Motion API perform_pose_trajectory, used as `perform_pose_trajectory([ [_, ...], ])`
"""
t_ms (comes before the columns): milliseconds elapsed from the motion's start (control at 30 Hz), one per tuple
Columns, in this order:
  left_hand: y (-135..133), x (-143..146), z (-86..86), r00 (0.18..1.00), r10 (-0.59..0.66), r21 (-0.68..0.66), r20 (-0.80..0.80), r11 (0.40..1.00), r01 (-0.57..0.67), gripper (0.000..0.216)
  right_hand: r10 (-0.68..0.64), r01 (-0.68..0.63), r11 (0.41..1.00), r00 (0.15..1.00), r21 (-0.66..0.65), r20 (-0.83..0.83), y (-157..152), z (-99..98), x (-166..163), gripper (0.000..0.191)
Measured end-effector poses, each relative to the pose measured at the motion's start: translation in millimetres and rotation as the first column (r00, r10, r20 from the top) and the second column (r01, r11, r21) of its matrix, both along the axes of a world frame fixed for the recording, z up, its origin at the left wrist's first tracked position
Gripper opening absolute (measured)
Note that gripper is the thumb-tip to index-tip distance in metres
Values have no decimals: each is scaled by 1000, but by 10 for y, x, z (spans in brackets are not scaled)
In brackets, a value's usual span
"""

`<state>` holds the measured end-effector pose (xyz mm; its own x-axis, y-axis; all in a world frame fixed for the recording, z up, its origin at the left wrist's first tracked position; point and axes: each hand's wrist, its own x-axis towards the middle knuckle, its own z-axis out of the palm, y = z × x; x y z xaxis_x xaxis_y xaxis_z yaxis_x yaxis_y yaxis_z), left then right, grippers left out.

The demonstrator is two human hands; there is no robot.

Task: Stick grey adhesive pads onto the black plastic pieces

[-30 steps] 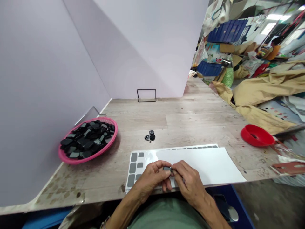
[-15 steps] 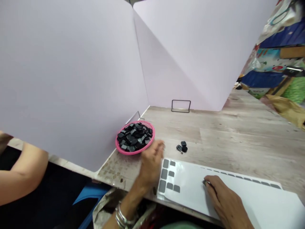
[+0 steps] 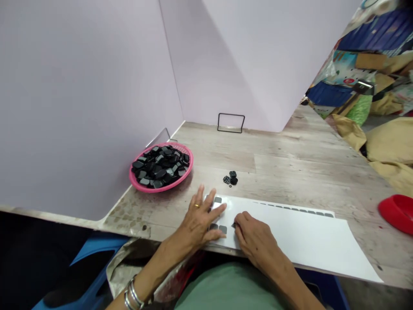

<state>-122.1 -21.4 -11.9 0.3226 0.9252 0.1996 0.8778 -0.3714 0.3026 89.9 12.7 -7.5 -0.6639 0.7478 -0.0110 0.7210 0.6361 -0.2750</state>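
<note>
My left hand [image 3: 201, 217] lies flat with fingers spread on the left end of a white sticker sheet [image 3: 300, 234], over its grey square stickers [image 3: 218, 199]. My right hand [image 3: 253, 234] rests on the same sheet just to the right, fingers curled, with a small dark thing at its fingertips that I cannot make out. A pink basket [image 3: 139, 182] full of small black parts sits further left on the table. Three loose black parts [image 3: 230, 179] lie just beyond the sheet.
The wooden table [image 3: 290, 168] is walled by pale partition panels at left and back. A black wire stand [image 3: 231, 122] is at the back. A red bowl [image 3: 397, 212] is at the right edge. Bags and boxes fill the room at right.
The left hand came back from near the pink basket and is now flat on the sheet's left end. The right hand shifted left along the sheet. The view swung back to the right.
</note>
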Motion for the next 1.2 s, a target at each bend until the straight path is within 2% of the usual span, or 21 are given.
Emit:
perform_pose_trajectory([
  [100, -45, 71, -210, 998, -10, -180, -61, 984, -1, 69, 25, -26, 999, 999, 22, 36, -60, 14, -64, 12],
  [167, -44, 68, -259, 997, 3, -223, -80, 975, -21, 69, 33, -34, 999, 998, 29, 45, -95, 19, -97, 11],
  [567, -36, 70, -296, 994, 20, -189, -108, 981, -41, 68, 31, -29, 996, 999, 87, -14, -146, -26, -185, 10],
  [633, -24, 64, -322, 993, 28, -179, -118, 983, -49, 68, 3, -1, 1000, 994, 14, -111, -122, -7, -183, 9],
  [700, -17, 51, -359, 991, 33, -172, -130, 983, -56, 69, -60, 16, 987, 960, -160, -273, -86, 34, -157, 8],
  [800, -17, 5, -386, 991, 9, -179, -137, 983, -33, 74, -195, -30, 911, 848, -411, -493, -17, 104, -59, 11],
  [867, 3, -37, -340, 993, -16, -178, -115, 984, -5, 74, -280, -45, 866, 781, -497, -558, 32, 129, 42, 12],
  [933, 81, -70, -224, 998, -6, -147, -62, 989, -3, 66, -364, -34, 823, 734, -567, -573, 72, 133, 156, 13],
  [1033, 358, -56, 28, 997, 66, -96, 25, 993, -63, 46, -468, -19, 754, 686, -657, -557, 99, 124, 310, 17],
  [1100, 629, 5, 160, 990, 133, -87, 40, 988, -129, 41, -508, -15, 720, 670, -694, -541, 92, 127, 379, 18],
  [1200, 1031, 143, 195, 974, 226, -124, 17, 967, -223, 36, -526, -4, 706, 666, -708, -529, 66, 145, 435, 19],
])
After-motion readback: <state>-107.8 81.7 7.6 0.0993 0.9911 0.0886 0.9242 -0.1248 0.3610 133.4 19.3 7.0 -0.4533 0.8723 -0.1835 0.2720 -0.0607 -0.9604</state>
